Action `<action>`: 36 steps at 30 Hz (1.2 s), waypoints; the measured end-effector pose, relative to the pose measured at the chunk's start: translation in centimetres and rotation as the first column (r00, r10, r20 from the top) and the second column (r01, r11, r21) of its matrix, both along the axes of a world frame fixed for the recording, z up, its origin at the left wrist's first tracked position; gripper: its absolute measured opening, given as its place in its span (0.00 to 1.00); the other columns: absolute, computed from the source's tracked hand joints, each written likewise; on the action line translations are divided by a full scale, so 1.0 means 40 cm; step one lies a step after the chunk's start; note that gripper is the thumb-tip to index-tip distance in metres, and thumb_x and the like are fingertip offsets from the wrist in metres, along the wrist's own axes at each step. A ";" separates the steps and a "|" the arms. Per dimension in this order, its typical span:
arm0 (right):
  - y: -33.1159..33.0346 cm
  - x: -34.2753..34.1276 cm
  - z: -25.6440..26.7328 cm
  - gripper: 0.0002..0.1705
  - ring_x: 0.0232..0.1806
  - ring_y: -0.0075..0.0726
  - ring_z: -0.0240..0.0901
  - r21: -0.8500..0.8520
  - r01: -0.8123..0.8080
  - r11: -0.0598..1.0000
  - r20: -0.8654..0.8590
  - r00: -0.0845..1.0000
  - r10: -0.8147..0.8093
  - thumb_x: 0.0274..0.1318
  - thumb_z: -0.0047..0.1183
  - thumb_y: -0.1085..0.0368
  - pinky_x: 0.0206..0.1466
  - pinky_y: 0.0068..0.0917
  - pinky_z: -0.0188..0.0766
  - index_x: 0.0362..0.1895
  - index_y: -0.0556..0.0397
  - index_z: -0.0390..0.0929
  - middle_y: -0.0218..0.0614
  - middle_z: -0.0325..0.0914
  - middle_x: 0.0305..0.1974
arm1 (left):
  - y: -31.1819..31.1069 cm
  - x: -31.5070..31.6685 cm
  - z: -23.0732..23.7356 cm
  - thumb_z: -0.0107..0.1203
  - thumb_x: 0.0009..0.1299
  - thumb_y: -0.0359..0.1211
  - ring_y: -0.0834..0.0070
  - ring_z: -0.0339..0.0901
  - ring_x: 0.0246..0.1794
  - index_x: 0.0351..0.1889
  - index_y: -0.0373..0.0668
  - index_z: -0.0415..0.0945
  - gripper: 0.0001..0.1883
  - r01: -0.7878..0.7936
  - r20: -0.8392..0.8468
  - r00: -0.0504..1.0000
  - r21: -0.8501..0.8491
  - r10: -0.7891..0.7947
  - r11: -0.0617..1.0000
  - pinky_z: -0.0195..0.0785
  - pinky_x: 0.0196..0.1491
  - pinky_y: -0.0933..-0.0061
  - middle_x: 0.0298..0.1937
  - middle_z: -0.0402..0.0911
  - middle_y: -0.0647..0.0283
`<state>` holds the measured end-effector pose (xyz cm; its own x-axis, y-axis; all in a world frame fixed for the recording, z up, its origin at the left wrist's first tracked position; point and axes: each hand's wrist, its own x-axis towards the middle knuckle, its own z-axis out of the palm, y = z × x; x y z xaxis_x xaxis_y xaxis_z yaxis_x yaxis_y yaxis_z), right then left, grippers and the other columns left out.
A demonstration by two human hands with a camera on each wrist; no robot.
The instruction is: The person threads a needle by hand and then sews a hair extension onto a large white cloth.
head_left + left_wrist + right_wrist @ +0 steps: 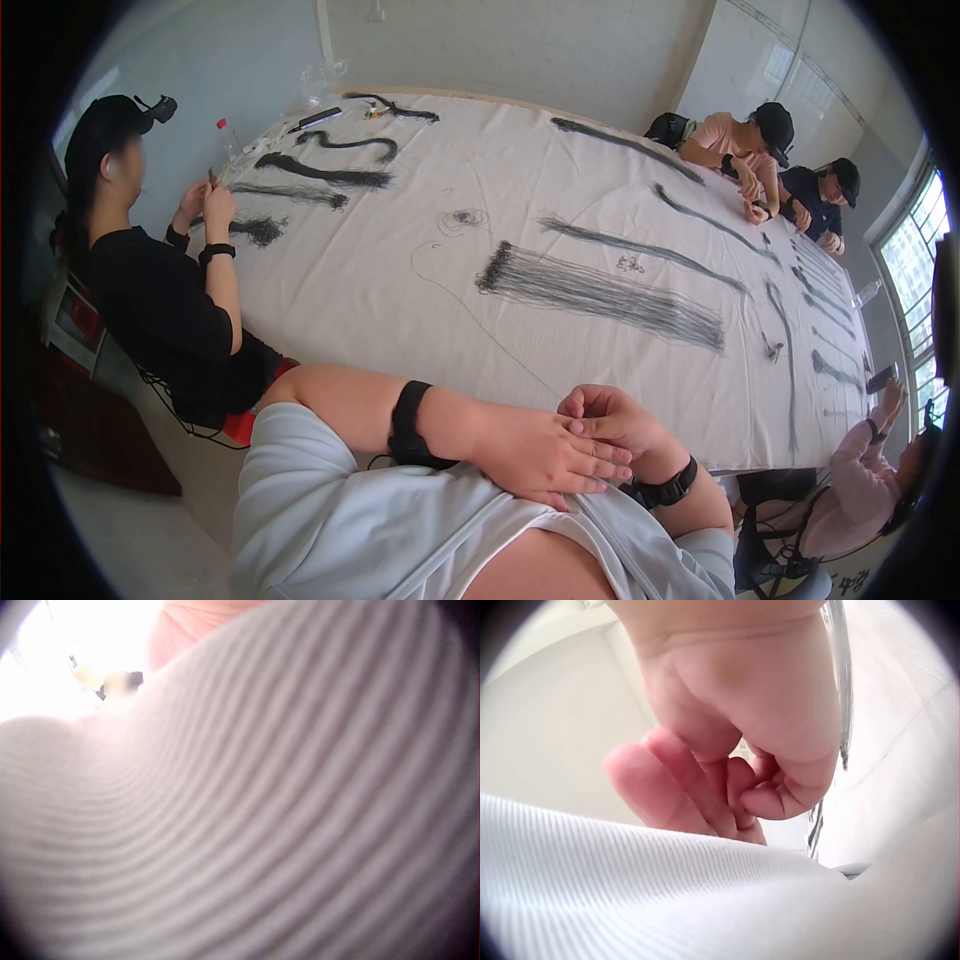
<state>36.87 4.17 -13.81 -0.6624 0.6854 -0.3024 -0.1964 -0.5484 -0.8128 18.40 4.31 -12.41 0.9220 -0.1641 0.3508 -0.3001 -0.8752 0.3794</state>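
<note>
In front of my shirt both hands meet at the table's near edge. My right hand (pixel 628 428) pinches the end of a thin dark strand (pixel 478 318), like a hair, between thumb and curled forefinger. The strand runs away over the white cloth in a loose curve. My left hand (pixel 545 452) crosses below, back upward, its longer fingers straight and its forefinger tip right at the right fingertips. Its thumb is hidden; I cannot tell if it pinches the strand. The right wrist view shows curled right fingers (pixel 780 791) beside straight left fingers (pixel 649 787). Ribbed shirt fabric (pixel 262 787) fills the left wrist view.
A white cloth (pixel 380 280) covers the large table. A wide dark strand bundle (pixel 610 295) lies ahead, with a small coil (pixel 463 217) left of it and long bundles (pixel 640 252) beyond. People sit around, including one in black (pixel 160 290) at left. A bottle (pixel 228 140) stands far left.
</note>
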 end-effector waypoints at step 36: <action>-0.020 -0.042 0.051 0.09 0.29 0.21 0.70 -0.194 0.098 0.976 -0.032 0.994 -0.106 0.54 0.54 0.76 0.31 0.15 0.69 0.31 0.52 0.65 0.30 0.72 0.31 | -0.004 -0.002 0.004 0.48 0.69 0.44 0.60 0.49 0.72 0.57 0.33 0.69 0.26 -0.033 -0.001 0.999 0.005 0.033 0.999 0.47 0.69 0.58 0.68 0.61 0.52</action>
<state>35.21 3.38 -11.78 -0.6071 0.6819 -0.4080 -0.2912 -0.6686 -0.6842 18.30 4.15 -12.24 0.9275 -0.1349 0.3486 -0.2701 -0.8865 0.3756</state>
